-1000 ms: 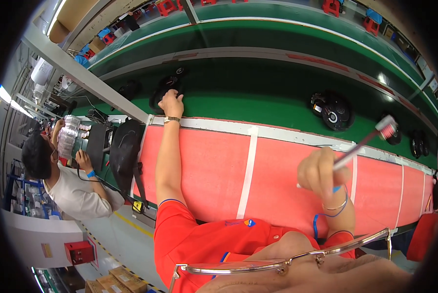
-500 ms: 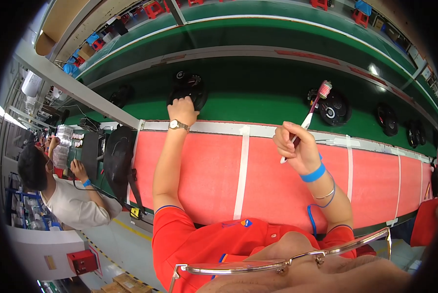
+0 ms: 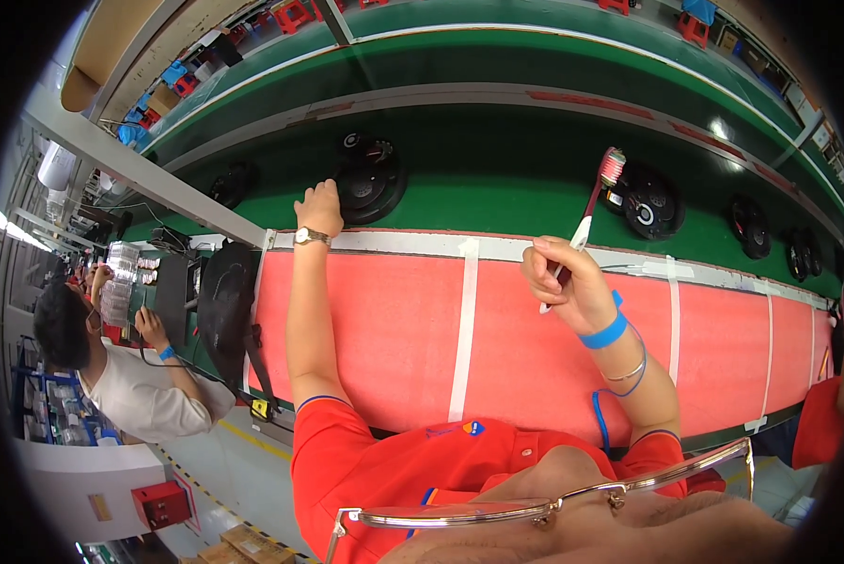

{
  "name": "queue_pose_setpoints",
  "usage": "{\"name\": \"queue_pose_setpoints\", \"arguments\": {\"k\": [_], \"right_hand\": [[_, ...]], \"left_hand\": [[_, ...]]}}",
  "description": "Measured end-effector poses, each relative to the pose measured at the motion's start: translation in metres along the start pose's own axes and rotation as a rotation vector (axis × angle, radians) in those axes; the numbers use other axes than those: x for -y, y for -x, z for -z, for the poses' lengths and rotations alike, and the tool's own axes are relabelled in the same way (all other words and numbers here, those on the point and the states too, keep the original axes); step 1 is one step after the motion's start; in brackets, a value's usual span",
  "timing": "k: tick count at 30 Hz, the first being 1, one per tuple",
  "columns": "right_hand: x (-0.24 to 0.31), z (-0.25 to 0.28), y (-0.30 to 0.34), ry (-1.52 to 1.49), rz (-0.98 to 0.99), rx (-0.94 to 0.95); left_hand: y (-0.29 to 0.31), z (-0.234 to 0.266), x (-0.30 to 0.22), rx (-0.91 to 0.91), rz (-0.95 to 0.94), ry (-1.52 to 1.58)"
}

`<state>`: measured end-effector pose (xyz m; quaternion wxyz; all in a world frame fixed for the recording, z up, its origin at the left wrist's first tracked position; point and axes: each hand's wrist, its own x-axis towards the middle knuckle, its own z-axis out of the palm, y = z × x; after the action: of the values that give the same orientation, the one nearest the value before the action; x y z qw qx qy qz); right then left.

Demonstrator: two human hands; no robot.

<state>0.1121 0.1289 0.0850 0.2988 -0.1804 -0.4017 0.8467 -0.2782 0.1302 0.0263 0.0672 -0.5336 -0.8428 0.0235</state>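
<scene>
My right hand (image 3: 572, 287) is closed around the white lower handle of a toothbrush (image 3: 589, 207). Its dark red upper part and red-and-white bristle head point up and away, above the work surface. My left hand (image 3: 319, 207), a watch on its wrist, is beside the left edge of a round black device (image 3: 370, 188). Its fingers look loosely bent and apart, with nothing visible in them; I cannot tell whether they touch the device. Another round black device (image 3: 649, 207) lies beyond the toothbrush, partly behind it.
A red mat (image 3: 375, 329) with white tape strips borders the green belt (image 3: 497, 188). More black devices (image 3: 749, 226) lie to the right. A grey post (image 3: 158, 179) and a black bag (image 3: 226, 305) stand left, near a co-worker in white (image 3: 154, 385). A blue cord (image 3: 600, 418) hangs from my right wristband.
My left hand has moved left from over the black device to its left side. The devices sit slightly farther right. The toothbrush head has shifted a little left and up.
</scene>
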Motion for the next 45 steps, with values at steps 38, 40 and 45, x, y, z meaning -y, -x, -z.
{"name": "queue_pose_setpoints", "arguments": {"k": [38, 40, 45], "right_hand": [[-0.036, 0.045, -0.035, -0.202, -0.081, -0.370], [-0.029, 0.046, -0.031, -0.175, -0.076, -0.345], [-0.015, 0.039, -0.018, -0.085, -0.199, -0.229]], "left_hand": [[0.065, 0.014, -0.145, 0.095, -0.046, 1.408], [0.056, 0.006, -0.135, 0.625, 0.393, 1.969], [0.054, 0.018, -0.139, 1.198, 0.352, 2.614]]}}
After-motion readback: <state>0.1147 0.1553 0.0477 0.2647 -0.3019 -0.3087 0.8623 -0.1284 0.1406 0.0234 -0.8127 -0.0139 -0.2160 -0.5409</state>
